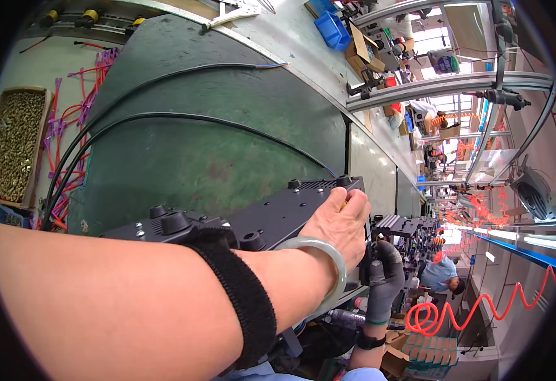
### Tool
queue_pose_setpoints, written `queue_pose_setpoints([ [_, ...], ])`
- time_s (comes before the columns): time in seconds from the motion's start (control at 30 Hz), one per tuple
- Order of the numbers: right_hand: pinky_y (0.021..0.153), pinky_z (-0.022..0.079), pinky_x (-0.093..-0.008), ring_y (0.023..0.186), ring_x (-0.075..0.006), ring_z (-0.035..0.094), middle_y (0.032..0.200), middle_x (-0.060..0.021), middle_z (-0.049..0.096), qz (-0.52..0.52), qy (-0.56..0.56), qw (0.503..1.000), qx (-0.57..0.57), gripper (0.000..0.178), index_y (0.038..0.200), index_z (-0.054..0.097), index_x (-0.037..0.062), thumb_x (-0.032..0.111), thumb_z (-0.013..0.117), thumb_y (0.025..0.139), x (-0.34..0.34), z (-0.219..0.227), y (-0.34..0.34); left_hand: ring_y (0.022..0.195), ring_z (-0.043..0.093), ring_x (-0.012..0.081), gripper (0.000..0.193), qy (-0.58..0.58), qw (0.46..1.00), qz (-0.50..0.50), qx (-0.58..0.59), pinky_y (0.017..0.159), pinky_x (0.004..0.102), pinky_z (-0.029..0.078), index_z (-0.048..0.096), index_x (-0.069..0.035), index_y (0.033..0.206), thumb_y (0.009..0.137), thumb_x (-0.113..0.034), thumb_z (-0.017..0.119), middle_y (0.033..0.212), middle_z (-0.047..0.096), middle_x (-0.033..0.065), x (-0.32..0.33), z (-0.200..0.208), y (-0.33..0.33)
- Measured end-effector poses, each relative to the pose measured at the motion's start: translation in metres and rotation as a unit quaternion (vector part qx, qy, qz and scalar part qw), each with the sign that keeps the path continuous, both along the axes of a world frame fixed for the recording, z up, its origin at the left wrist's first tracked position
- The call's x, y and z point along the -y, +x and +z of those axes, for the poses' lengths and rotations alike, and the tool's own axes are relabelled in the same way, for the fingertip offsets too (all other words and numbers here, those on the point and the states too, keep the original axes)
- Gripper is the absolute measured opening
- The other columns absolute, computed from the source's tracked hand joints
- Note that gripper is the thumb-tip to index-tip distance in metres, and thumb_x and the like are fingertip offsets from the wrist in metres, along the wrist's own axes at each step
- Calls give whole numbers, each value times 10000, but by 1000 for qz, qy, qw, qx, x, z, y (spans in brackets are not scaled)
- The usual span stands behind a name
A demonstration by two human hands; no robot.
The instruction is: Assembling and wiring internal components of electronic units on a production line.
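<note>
Lying on a slant, from 8 o'clock up to 2 o'clock, the black box (283,219) sits along the near edge of the green mat (227,159). Round knobs (175,221) stick up from it, and the left arm hides part of its near side.

The left hand (340,227) is bare and sits on the box's 2 o'clock end. Its fingers are bent, with a bit of yellow between them; I can't tell what they pinch. A pale bangle (340,270) is round its wrist. The right hand (389,263), in a gray glove, is just beside that end, at 4 o'clock from the left hand. Its fingers look curled too, but I can't see if they grip anything.

The box looks like metal, so I think it is stiff and quite heavy. Its smooth top may be slippery. The best hold is likely low down at both ends, not by the knobs, which might come loose. Its paint could scratch.

Farther out, two black cables (205,117) bend across the mat from 10 o'clock to 12 o'clock and 1 o'clock. Red wires (87,95) lie at 10 o'clock, and a tray (48,120) of small brassy bits is past them. A blue bin (332,30) is at 1 o'clock, and a curly red hose (427,317) hangs at 4 o'clock.
</note>
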State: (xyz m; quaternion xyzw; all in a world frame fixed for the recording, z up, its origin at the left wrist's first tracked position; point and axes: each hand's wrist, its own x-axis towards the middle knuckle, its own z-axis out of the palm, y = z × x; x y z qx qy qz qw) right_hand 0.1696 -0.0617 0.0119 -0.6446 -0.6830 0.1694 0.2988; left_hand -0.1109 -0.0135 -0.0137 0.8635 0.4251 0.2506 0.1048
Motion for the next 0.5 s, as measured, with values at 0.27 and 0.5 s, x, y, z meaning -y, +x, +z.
queue_pose_setpoints([
  [0.27, 1027, 495, -341, 1140, -196, 626, 1259, -111, 662, 1, -34, 999, -6, 333, 1294, 623, -40, 91, 638, 988, -10, -2, 1, 1309, 408, 324, 312, -25, 999, 2, 21, 1193, 607, 164, 733, 5, 1096, 870, -153, 587, 1169, 578, 129, -3, -6, 9],
  [0.5, 983, 528, -339, 1088, -183, 642, 1222, -106, 671, 17, -18, 999, -34, 260, 1238, 654, -43, 101, 580, 1034, -17, -10, -8, 1289, 428, 342, 309, -37, 999, -35, 16, 1171, 646, 195, 751, 22, 1050, 843, -157, 608, 1163, 578, 156, -7, -2, 4],
])
